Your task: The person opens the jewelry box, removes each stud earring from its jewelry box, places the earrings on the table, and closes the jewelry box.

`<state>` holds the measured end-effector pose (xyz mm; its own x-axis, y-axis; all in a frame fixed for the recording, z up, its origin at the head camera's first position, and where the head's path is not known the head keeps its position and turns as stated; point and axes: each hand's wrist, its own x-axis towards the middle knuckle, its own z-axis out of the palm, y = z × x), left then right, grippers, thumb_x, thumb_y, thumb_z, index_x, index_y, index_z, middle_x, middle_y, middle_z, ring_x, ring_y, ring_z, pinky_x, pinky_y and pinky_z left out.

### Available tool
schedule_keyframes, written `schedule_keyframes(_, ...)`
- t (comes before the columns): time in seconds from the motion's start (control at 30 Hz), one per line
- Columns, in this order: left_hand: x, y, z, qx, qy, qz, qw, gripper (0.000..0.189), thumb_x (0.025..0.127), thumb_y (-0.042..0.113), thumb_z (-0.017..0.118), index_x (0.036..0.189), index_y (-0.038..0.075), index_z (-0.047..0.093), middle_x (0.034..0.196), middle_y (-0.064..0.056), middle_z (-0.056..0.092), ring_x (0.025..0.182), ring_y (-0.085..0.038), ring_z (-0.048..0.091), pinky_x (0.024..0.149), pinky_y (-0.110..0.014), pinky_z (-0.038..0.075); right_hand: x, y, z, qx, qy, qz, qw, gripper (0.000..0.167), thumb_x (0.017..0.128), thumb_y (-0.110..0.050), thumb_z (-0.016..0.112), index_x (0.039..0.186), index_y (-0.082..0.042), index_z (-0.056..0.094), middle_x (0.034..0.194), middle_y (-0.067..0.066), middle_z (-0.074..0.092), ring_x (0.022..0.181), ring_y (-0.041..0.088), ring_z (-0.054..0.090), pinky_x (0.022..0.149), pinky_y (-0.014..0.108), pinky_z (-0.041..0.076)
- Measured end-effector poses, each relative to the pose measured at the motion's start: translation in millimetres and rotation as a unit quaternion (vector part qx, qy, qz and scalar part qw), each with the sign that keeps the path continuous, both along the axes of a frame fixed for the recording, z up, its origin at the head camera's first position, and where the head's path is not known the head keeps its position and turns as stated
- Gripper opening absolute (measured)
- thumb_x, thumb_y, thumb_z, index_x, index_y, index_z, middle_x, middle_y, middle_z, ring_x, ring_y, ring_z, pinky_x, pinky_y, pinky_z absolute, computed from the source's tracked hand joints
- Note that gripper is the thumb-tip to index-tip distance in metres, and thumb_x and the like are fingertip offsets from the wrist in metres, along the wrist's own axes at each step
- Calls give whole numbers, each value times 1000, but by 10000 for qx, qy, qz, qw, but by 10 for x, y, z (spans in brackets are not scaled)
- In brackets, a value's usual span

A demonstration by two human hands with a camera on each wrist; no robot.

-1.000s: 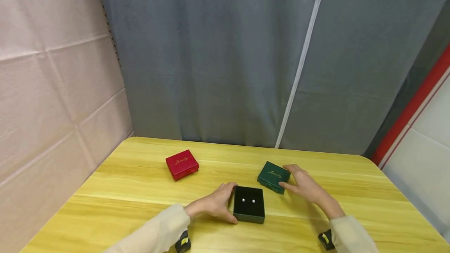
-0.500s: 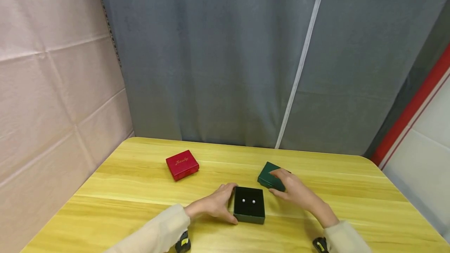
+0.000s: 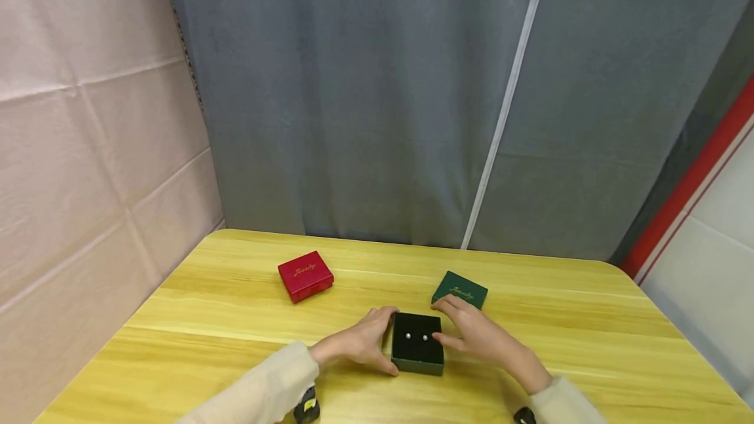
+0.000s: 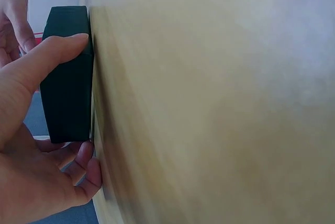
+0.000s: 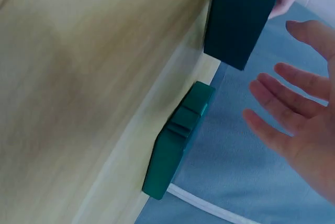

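Observation:
A dark green jewelry box (image 3: 417, 365) stands on the table without a lid. Two small pearl stud earrings (image 3: 425, 337) sit on its black insert. My left hand (image 3: 364, 340) holds this box from its left side, thumb at the front, other fingers at the far side; its thumb (image 4: 68, 47) lies along the wall in the left wrist view. Above the box's right edge hovers my right hand (image 3: 480, 340), fingers apart and gripping nothing. Behind it lies a green box (image 3: 461, 286) with gold "Jewelry" lettering, partly covered by the hand in the head view and apart from it in the right wrist view (image 5: 180, 140).
A closed red box (image 3: 305, 276) with gold lettering lies at the left back of the yellow wood-grain table (image 3: 235, 300). A grey curtain (image 3: 353, 116) hangs behind the table's far edge. Pale cloth (image 3: 88, 149) covers the left side.
My right hand has left the green lettered box and moved left and nearer, over to the box with the earrings. The left hand and the boxes have stayed where they were.

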<state>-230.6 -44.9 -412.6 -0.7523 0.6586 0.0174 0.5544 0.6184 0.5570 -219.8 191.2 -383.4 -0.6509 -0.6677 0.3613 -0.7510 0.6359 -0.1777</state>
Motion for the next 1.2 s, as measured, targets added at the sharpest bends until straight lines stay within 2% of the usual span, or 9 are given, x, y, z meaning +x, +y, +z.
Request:
schedule_keyframes(0.23,-4,-2,2,57,-10,-4,10000,93,58,31,81,129,0,30,118,-6,43,104,-14,37,92,-28,35,44,-93,-26,173,289,163,9993,29,77,-18,68,99,-1,61,97,5,57,85,14,55,71,28,49)
schedule_keyframes(0.57,-9,-7,5,46,-64,-25,10000,93,60,32,81,130,0,29,120,-6,43,106,-15,37,92,-29,35,97,-162,-26,547,181,185,9982,29,78,-23,66,98,-3,62,95,2,55,80,10,54,69,26,48)
schedule_keyframes(0.83,-20,-6,-9,25,-1,-46,10000,92,60,32,81,130,1,30,119,-6,43,105,-14,37,91,-28,35,110,-178,-48,610,286,495,9965,27,76,-19,68,96,-1,62,91,3,56,77,10,56,64,22,48)
schedule_keyframes(1.1,-19,-6,-11,54,-35,-61,10000,93,60,32,81,130,1,29,117,-6,43,104,-14,37,90,-28,36,97,-184,-61,873,765,484,9921,26,74,-22,70,93,-4,64,88,1,59,80,11,55,71,32,46)
schedule_keyframes(1.2,-22,-2,-10,70,-33,-61,10000,93,60,31,81,130,1,29,117,-7,43,104,-14,37,91,-28,36,84,-186,-66,910,838,521,9910,25,73,-21,70,91,-5,64,86,0,59,79,11,56,70,32,46)
